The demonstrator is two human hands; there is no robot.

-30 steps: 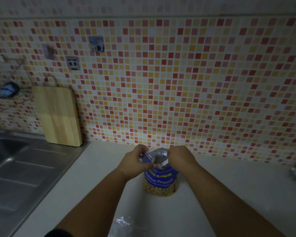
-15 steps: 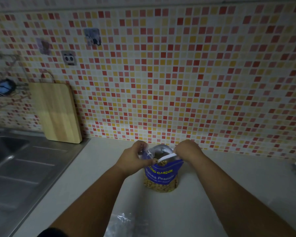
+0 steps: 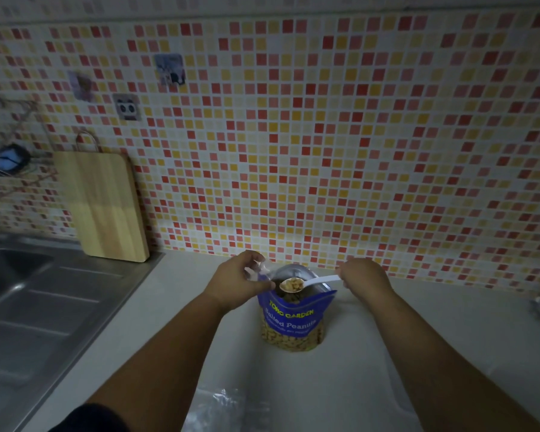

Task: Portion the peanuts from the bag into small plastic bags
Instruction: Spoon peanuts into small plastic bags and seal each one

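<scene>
Spoon's up: half a second ago the white plastic spoon (image 3: 312, 280) was down inside the blue stand-up peanut pouch (image 3: 293, 316). Now it hovers just over the pouch mouth, its bowl heaped with peanuts. My right hand (image 3: 363, 275), right of the pouch, pinches the handle. My left hand (image 3: 240, 282), left of the mouth, pinches what looks like a small clear plastic bag (image 3: 259, 271). I judge a portion is ready to tip. In this dim light I can't tell whether that bag is open. The crumpled clear plastic (image 3: 222, 406) nearer me than the pouch is cut off at the frame edge.

A blue pouch of salted peanuts (image 3: 293, 319) is standing open on the pale desk (image 3: 387, 338); a peanut-filled white plastic spoon (image 3: 313, 280) is hovering over its mouth.
</scene>
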